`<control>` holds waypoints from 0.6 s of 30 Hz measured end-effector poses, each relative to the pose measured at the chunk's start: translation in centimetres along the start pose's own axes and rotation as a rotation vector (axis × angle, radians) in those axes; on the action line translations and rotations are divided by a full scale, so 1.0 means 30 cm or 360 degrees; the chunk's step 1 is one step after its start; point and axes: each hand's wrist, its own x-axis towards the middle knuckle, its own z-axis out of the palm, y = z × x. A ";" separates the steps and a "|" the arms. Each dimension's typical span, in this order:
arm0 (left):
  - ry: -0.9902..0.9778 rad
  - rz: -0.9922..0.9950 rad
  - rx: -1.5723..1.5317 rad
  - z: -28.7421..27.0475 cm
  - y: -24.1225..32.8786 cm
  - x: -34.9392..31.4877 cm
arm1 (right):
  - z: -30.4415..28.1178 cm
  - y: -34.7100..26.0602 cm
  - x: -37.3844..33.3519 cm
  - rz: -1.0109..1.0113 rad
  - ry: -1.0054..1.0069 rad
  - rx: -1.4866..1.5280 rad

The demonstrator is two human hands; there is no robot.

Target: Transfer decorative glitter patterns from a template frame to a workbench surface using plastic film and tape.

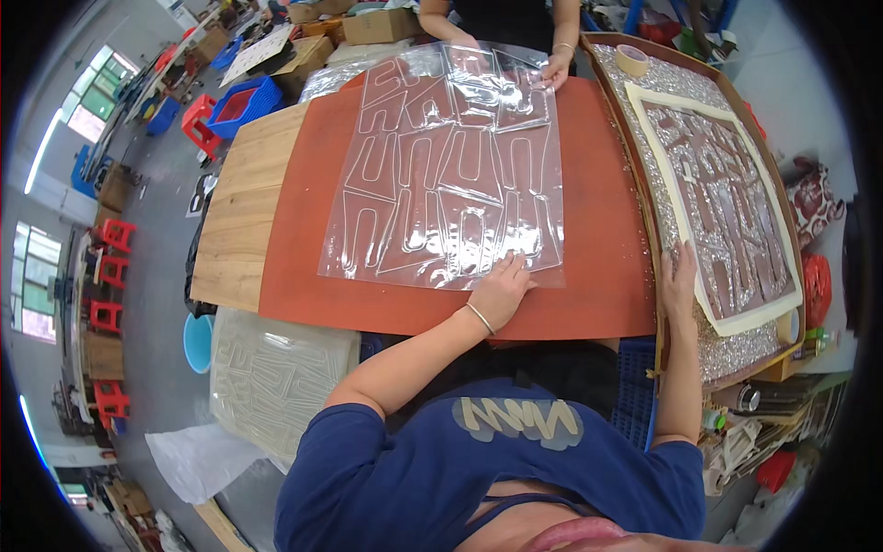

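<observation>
A clear plastic sheet [418,216] with raised, outlined cut-out shapes lies over a red-brown mat [598,212] on the table. My left hand [499,293] rests on the sheet's near edge, palm down with fingers stretched over it. Farther right, my right hand [679,281] lies along the near-left rim of a shallow brown-edged tray [644,198], fingers extended. Inside that tray, a cream-bordered panel [720,317] with dark shapes sits on a glittery silver surface. Across the table, a co-worker's hand [556,70] holds the sheet's far right corner; their other hand is partly behind the sheet.
A bare wooden board [241,212] extends left of the mat. Below it lies a pale moulded sheet [276,373], beside a light-blue bucket [198,342]. Tape rolls [632,61] rest in the tray. Red stools [200,127] and blue crates [246,103] stand on the left.
</observation>
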 end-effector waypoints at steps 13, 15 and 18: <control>-0.0479 -0.0008 0.0052 0.053 0.198 0.068 | -0.006 -0.062 0.002 -0.0159 0.0233 0.0094; -0.0563 -0.0048 -0.0034 0.028 0.218 0.073 | -0.034 -0.091 0.010 -0.0372 0.0353 0.0056; -0.0923 -0.0187 -0.0356 0.027 0.243 0.068 | -0.061 -0.166 0.013 -0.0537 0.0316 0.0013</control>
